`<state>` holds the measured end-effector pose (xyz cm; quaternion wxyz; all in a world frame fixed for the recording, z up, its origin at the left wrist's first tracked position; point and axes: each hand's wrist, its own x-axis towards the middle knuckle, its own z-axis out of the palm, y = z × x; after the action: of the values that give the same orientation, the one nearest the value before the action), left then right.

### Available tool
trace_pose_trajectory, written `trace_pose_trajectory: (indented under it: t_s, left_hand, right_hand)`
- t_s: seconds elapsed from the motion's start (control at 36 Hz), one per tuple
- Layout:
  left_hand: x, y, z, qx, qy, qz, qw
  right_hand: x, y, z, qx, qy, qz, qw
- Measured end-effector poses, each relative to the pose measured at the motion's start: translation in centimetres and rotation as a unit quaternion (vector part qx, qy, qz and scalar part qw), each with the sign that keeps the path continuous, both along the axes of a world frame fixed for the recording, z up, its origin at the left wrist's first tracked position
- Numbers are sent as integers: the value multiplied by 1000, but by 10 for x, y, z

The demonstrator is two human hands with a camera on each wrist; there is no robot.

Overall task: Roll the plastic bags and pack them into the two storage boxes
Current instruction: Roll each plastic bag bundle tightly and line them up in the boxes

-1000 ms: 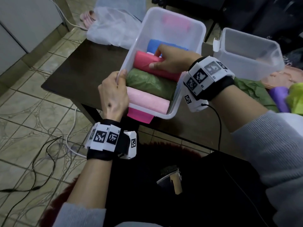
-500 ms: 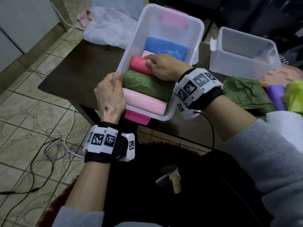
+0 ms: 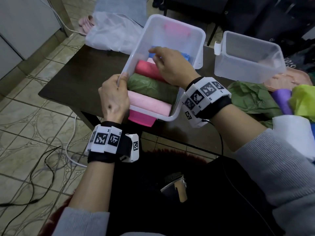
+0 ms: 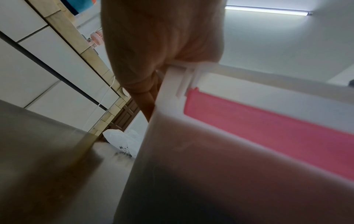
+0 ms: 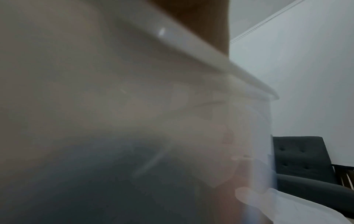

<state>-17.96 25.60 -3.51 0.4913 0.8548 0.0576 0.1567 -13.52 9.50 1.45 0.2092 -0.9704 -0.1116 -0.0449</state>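
A clear storage box (image 3: pixel 197 36) is tilted toward me at the dark table's near edge. Its pink latch (image 3: pixel 141 119) hangs in front. Inside lie a light pink roll (image 3: pixel 150 103), a green roll (image 3: pixel 151 86), a red roll (image 3: pixel 144 68) and a blue roll (image 3: pixel 186 56). My left hand (image 3: pixel 120 82) grips the box's left rim, thumb on top; the left wrist view shows the hand (image 4: pixel 162 45) on the rim (image 4: pixel 191 71). My right hand (image 3: pixel 156 55) is inside the box, its fingers stretched over the blue and red rolls. The right wrist view shows only the blurred box wall (image 5: pixel 134 106).
A second clear box (image 3: pixel 265 77) stands empty at the right. Loose green (image 3: pixel 252 97), purple (image 3: pixel 281 99) and yellow-green (image 3: pixel 303 99) bags lie beside it. A white bag (image 3: pixel 110 34) sits at the table's far left corner. Cables run over the tiled floor (image 3: pixel 34 133).
My right hand has moved from the red roll up toward the blue roll at the far end of the box. The left hand keeps its grip on the rim.
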Motion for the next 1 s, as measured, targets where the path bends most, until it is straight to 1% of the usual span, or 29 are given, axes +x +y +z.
trace_pose_trajectory:
  t_s: [0.06,0.14,0.19,0.47,0.58,0.64,0.67,0.72,0.75,0.78,0.81,0.86,0.94,0.97,1.0]
  left_hand:
    - [2,-1,2,7,4,-2,1000]
    - [5,-3,4,10,12,-3,1000]
    - [7,-4,5,12,23,-6,1000]
    - [22,-11,13,39,71,-15,997]
    - [26,-12,13,40,98,-17,994]
    - [26,-13,14,42,107,-17,993]
    - [26,-14,15,45,110,-17,993]
    - [25,-16,17,49,115,-16,992]
    - [25,-17,18,54,113,-12,992]
    - [25,-17,19,60,107,-2,992]
    - [24,-18,20,68,95,10,993]
    - [21,-23,23,86,38,18,995]
    - [4,-44,37,100,-113,10,988]
    - [-4,-57,42,94,-165,-2,982]
    - [-12,-71,46,80,-209,-31,974]
  right_hand:
    - [-2,-3,0,-33,4,-8,999]
    - [-6,-6,-4,-80,65,9,995]
    - [-7,-7,-7,-105,87,9,991]
    - [-3,-16,-12,-144,108,4,984]
    - [-1,-22,-18,-151,95,8,984]
    - [2,-25,-21,-112,78,13,991]
    - [2,-26,-21,-64,60,15,996]
    - [0,-29,-21,76,1,9,997]
    - [-3,-33,-20,142,-37,-5,989]
    - [-6,-38,-21,188,-74,-26,979]
    - [-10,-46,-22,214,-103,-52,970]
    - [-17,-69,-27,230,-146,-108,956]
    - [-29,-111,-34,196,-179,-207,942]
    - [-34,-127,-36,175,-178,-238,939]
    - [-39,-142,-38,151,-167,-267,937]
